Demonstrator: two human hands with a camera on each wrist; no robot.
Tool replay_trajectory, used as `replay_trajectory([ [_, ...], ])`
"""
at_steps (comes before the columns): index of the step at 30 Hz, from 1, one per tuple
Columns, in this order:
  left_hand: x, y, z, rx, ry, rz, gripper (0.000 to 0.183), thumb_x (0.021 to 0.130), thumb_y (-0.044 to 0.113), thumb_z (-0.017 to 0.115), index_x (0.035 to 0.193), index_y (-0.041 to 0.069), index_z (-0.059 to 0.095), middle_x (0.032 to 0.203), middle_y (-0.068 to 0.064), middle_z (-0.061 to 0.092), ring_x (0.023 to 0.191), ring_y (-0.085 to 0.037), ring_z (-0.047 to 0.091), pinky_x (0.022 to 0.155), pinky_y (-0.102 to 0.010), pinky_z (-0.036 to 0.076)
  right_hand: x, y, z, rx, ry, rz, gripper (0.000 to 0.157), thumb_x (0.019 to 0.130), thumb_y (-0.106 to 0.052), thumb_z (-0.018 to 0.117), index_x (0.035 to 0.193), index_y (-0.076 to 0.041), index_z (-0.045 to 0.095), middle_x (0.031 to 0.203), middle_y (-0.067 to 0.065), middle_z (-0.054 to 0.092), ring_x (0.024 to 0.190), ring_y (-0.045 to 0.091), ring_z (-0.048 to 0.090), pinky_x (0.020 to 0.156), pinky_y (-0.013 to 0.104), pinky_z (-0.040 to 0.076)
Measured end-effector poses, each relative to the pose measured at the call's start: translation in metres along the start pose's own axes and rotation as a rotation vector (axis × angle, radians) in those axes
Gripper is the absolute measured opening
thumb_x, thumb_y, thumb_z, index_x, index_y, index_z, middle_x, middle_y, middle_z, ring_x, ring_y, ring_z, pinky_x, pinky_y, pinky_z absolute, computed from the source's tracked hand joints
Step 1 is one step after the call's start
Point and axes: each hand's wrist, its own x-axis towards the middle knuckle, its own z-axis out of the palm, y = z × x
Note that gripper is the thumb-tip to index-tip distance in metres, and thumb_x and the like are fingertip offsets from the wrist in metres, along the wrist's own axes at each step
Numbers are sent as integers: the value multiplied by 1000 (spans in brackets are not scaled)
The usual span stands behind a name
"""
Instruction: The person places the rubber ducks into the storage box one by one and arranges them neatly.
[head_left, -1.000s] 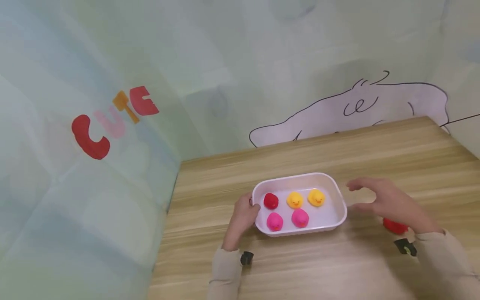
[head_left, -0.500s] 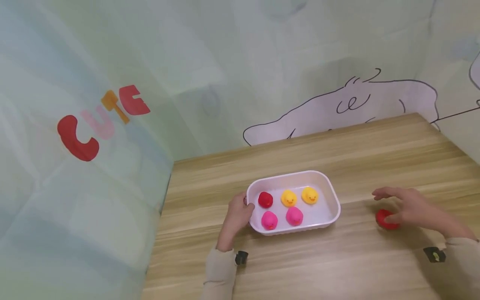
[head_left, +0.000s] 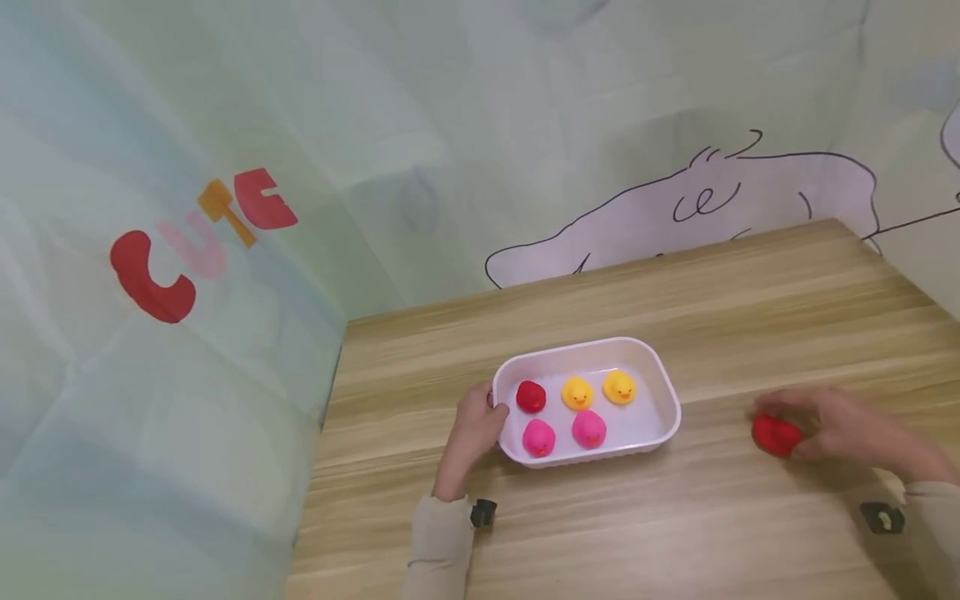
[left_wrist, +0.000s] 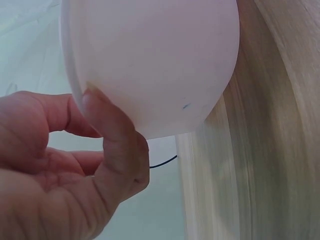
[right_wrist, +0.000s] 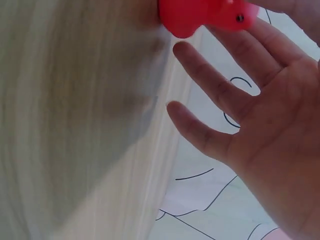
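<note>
My left hand [head_left: 478, 423] grips the left end of a white plastic tray [head_left: 670, 417], thumb over the rim. In the left wrist view curled fingers [left_wrist: 117, 135] press the tray's outer wall [left_wrist: 165, 65]. Inside the tray sit a red rubber duck [head_left: 531, 397], two yellow rubber ducks [head_left: 577, 393] and two pink rubber ducks [head_left: 589, 429]. To the right of the tray, my right hand [head_left: 847, 425] pinches another red rubber duck [head_left: 776, 435] low over the table. The right wrist view shows that duck [right_wrist: 200, 15] between thumb and fingers, the two lower fingers held off it.
The wood-grain table [head_left: 600, 533] meets a pale curtain-like backdrop behind and at the left. Printed on the backdrop are the letters CUTE [head_left: 153, 279] and a white cartoon figure [head_left: 675, 217]. Each wrist carries a small dark device [head_left: 483, 513].
My right hand has moved right, away from the tray's right end, and lowered around the red duck on the table. My left hand keeps its grip on the tray; the view has shifted slightly.
</note>
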Motion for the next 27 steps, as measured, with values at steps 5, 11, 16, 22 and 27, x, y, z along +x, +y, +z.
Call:
replay_trajectory([
  [5,0,1,1,-9,-14,-18,35,88,-5,56,120,-17,60,84,-18,61,68,-23,63,49,-30,57,-2,6,5,64,13,-95,74,48,1,90,118,2,67,116,-15,69,109,-12,51,88,1,35],
  [11,-1,0,0,4,-6,-26,35,88,-4,55,121,-17,60,87,-20,63,69,-24,64,50,-29,58,-3,10,9,30,55,-172,85,40,9,83,123,-3,65,118,-21,66,111,-12,50,88,0,33],
  [16,-2,1,-1,12,-1,-14,33,87,-4,56,116,-17,62,85,-19,62,70,-23,63,52,-29,58,-2,6,8,44,26,-126,79,47,4,88,122,1,63,111,-13,72,101,-9,57,81,5,41],
  [22,-3,3,-2,9,4,-12,32,86,-3,56,114,-17,63,84,-17,62,71,-23,62,55,-31,59,7,-9,2,29,-6,54,65,60,-6,92,118,3,65,99,12,73,87,-3,59,66,22,53],
  [27,-2,0,-1,41,22,19,33,84,-3,56,114,-16,64,88,-19,66,78,-26,63,65,-34,60,15,-24,-4,64,-20,148,59,71,-14,91,123,-1,66,100,5,72,78,0,56,59,23,50],
])
